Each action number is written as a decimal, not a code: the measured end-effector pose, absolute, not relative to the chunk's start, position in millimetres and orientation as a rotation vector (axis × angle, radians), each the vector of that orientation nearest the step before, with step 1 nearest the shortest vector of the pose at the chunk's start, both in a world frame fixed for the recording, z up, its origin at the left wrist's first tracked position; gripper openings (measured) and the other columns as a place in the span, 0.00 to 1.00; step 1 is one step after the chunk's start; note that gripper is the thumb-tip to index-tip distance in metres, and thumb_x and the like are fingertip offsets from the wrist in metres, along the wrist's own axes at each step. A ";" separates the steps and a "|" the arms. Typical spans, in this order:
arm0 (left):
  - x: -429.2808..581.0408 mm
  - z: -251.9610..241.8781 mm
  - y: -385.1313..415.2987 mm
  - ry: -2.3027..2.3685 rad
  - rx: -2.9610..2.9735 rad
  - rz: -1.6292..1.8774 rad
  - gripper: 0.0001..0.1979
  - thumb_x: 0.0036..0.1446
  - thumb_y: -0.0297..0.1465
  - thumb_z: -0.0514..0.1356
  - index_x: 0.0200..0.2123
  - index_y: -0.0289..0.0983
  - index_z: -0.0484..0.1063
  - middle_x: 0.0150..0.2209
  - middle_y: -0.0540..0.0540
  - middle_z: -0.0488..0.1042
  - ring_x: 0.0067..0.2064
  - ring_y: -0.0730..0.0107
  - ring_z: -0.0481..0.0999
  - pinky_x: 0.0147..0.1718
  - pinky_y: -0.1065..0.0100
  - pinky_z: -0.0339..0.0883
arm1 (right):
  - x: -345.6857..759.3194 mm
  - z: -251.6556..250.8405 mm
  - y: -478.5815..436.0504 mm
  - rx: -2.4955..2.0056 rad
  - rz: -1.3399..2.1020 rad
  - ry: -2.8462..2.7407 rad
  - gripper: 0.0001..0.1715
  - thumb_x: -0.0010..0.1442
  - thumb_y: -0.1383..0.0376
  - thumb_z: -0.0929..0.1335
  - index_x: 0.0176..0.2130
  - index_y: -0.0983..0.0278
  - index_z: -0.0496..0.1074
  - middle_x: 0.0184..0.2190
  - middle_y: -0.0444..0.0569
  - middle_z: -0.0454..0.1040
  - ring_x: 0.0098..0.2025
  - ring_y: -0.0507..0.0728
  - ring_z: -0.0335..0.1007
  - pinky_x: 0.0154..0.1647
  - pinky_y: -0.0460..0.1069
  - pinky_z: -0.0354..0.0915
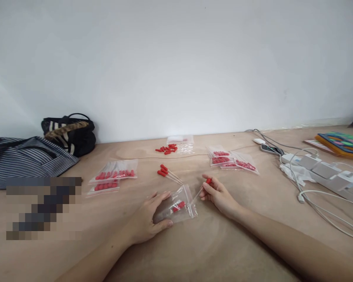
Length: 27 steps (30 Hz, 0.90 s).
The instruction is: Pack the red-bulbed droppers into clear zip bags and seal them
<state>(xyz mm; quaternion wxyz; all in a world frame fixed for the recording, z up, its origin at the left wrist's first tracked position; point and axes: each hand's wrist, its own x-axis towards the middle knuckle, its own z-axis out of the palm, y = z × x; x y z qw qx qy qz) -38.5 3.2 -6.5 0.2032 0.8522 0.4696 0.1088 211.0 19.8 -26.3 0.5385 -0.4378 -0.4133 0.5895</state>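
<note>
A clear zip bag [164, 213] lies in front of me, its zip end to the right, with red-bulbed pieces [179, 206] inside. My left hand [153, 215] holds the bag's left end, thumb on the near edge and fingers on the far edge. Pinched by its red rubber bulb [208, 181], a thin glass dropper is in my right hand [216, 192]. The dropper's thin tube [197, 193] points left at the bag's zip end; whether its tip is inside I cannot tell. Just behind the bag lie 3 more droppers [167, 173], bulbs pointing away.
Loose red bulbs [167, 149] lie at the back beside clear glass tubes [186, 148] and a plastic bag [179, 139]. Filled bags sit left [114, 172] and right [232, 159]. A power strip [320, 172] with cables is right; a striped bag [32, 160] is left.
</note>
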 end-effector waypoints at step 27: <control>-32.8 3.1 1.3 1.319 2.361 0.285 0.32 0.50 0.42 0.58 0.57 0.39 0.54 0.57 0.43 0.59 0.59 0.49 0.52 0.54 0.50 0.51 | 188.6 -29.2 31.7 -0.996 1.403 -1.750 0.17 0.39 0.56 0.73 0.23 0.67 0.71 0.18 0.42 0.69 0.20 0.47 0.60 0.21 0.43 0.56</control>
